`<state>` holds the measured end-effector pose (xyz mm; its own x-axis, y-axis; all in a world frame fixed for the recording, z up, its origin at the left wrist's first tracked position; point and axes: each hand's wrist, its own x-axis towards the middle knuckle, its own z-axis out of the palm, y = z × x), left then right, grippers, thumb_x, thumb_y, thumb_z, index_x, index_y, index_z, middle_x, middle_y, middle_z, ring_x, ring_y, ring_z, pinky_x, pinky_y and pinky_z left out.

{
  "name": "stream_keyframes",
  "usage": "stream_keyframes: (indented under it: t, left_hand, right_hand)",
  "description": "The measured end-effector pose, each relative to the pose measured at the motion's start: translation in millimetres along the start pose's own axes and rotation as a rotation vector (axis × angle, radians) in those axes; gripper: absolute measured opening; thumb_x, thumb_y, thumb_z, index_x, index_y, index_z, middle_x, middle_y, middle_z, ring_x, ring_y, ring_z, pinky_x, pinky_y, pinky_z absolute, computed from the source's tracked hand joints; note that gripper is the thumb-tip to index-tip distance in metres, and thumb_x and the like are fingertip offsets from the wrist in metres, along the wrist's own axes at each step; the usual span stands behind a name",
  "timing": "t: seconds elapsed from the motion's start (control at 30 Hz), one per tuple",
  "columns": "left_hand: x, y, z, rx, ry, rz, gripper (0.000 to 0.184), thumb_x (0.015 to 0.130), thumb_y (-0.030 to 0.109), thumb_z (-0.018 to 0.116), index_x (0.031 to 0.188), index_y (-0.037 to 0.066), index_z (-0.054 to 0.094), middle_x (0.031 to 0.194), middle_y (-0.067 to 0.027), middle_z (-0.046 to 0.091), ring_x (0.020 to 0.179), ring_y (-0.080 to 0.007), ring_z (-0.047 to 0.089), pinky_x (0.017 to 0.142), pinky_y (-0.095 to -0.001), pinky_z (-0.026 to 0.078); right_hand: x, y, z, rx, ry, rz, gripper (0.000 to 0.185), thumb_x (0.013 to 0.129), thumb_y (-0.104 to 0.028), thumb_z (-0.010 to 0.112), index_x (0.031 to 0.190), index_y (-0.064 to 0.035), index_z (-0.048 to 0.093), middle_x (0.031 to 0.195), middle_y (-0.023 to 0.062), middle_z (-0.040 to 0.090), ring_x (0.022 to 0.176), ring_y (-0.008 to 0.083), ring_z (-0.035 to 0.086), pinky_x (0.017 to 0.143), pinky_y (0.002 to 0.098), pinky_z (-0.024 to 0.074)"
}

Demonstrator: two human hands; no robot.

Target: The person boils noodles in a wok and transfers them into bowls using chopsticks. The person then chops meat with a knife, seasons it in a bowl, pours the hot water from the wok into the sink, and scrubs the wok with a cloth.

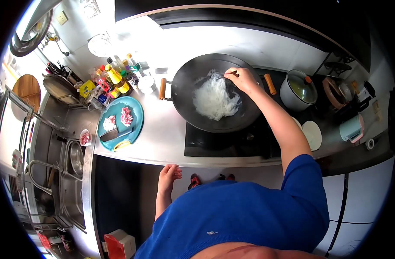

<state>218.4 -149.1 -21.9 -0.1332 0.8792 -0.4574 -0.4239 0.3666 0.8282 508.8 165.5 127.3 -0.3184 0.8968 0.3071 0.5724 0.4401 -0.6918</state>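
A large dark wok [184,108] with two wooden side handles sits on the black cooktop. Inside it lies a white, cloudy, stringy mass [217,101]; whether part of this is steam, I cannot tell. My right hand [241,79] reaches over the wok's upper right part, its fingers pinched together. A small dark bit shows at the fingertips, too little to name. Low in front of the counter edge, my left hand [169,176] hangs with fingers curled in and nothing visible in them.
Left of the wok, a teal cutting board [137,114] carries chopped meat [126,116] and a cleaver [113,134]. Behind it stand several seasoning bottles [115,77]. A lidded pot [292,93], a white plate [311,134] and a light-blue jug [352,128] are on the right.
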Motion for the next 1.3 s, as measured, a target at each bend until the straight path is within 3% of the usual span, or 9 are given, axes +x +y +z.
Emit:
stream_keyframes:
  t: [0.1,0.2,0.4,0.57,0.63,0.73,0.97,1.13,1.3]
  left_hand:
    - [-3,-3,0,0.000,0.028,-0.024,0.015,0.088,0.017,0.052,0.091,0.002,0.056,0.076,-0.0072,0.060,0.063,-0.0133,0.058,0.059,-0.0245,0.048]
    - [-1,-6,-2,0.007,0.043,-0.037,0.015,0.088,0.017,0.052,0.091,0.003,0.056,0.076,-0.0069,0.060,0.063,-0.0132,0.058,0.060,-0.0248,0.048]
    - [9,-10,16,0.081,-0.061,-0.082,0.015,0.088,0.018,0.053,0.092,0.003,0.056,0.077,-0.0067,0.060,0.065,-0.0132,0.058,0.060,-0.0245,0.048]
    - [25,-21,80,0.253,-0.492,-0.265,0.021,0.089,0.020,0.052,0.099,0.002,0.055,0.084,-0.0073,0.059,0.072,-0.0134,0.057,0.062,-0.0242,0.048]
    - [34,-28,120,0.392,-0.702,-0.250,0.029,0.091,0.023,0.050,0.113,0.005,0.047,0.094,-0.0075,0.058,0.081,-0.0147,0.057,0.068,-0.0275,0.048]
    - [42,-42,199,0.438,-0.913,-0.188,0.046,0.089,0.028,0.052,0.127,0.008,0.034,0.104,-0.0109,0.055,0.089,-0.0198,0.057,0.069,-0.0314,0.049]
    - [76,-82,352,0.191,-0.666,-0.397,0.099,0.074,0.039,0.070,0.139,0.012,0.000,0.114,-0.0246,0.044,0.086,-0.0319,0.060,0.066,-0.0380,0.053]
    - [93,-101,392,0.230,-0.612,-0.420,0.084,0.076,0.020,0.061,0.138,0.009,0.006,0.107,-0.0201,0.047,0.078,-0.0287,0.060,0.057,-0.0375,0.055]
    - [79,-96,365,0.175,-0.651,-0.278,0.061,0.070,-0.002,0.045,0.127,0.006,0.025,0.111,-0.0189,0.044,0.090,-0.0323,0.058,0.069,-0.0418,0.055]
  right_hand:
    - [-15,-22,9,-0.049,-0.223,0.176,0.017,0.080,-0.025,0.060,0.087,-0.0110,0.067,0.079,0.0107,0.066,0.072,0.0196,0.063,0.068,0.0298,0.0474]
    - [-38,-24,16,0.040,-0.306,-0.132,0.018,0.079,-0.023,0.063,0.086,-0.0078,0.066,0.078,0.0101,0.066,0.071,0.0182,0.064,0.067,0.0291,0.0477]
    - [-49,16,-26,0.054,-0.244,-0.002,0.016,0.079,-0.020,0.063,0.086,-0.0052,0.066,0.081,0.0083,0.067,0.076,0.0173,0.064,0.070,0.0274,0.0475]
    - [-66,-6,-67,0.089,-0.410,0.008,0.019,0.078,-0.021,0.063,0.087,-0.0048,0.066,0.084,0.0063,0.067,0.080,0.0152,0.063,0.075,0.0280,0.0461]
    - [-73,-26,-84,-0.178,-0.277,-0.017,0.019,0.078,-0.028,0.062,0.086,-0.0116,0.067,0.084,0.0039,0.067,0.080,0.0175,0.063,0.072,0.0275,0.0453]
    - [-79,-38,-102,-0.142,-0.204,-0.090,0.019,0.081,-0.023,0.061,0.091,-0.0071,0.066,0.079,0.0066,0.067,0.075,0.0161,0.062,0.071,0.0276,0.0457]
    - [-98,-57,-125,-0.016,-0.196,0.014,0.019,0.081,-0.021,0.063,0.090,-0.0042,0.065,0.081,0.0067,0.066,0.073,0.0128,0.061,0.070,0.0253,0.0461]
    - [-104,-44,-113,0.015,-0.184,0.002,0.019,0.081,-0.022,0.063,0.089,-0.0051,0.066,0.076,0.0061,0.065,0.068,0.0141,0.060,0.068,0.0254,0.0455]
    - [-85,-29,-83,0.028,-0.315,-0.054,0.018,0.079,-0.022,0.063,0.087,-0.0059,0.067,0.074,0.0078,0.066,0.067,0.0155,0.060,0.065,0.0264,0.0451]
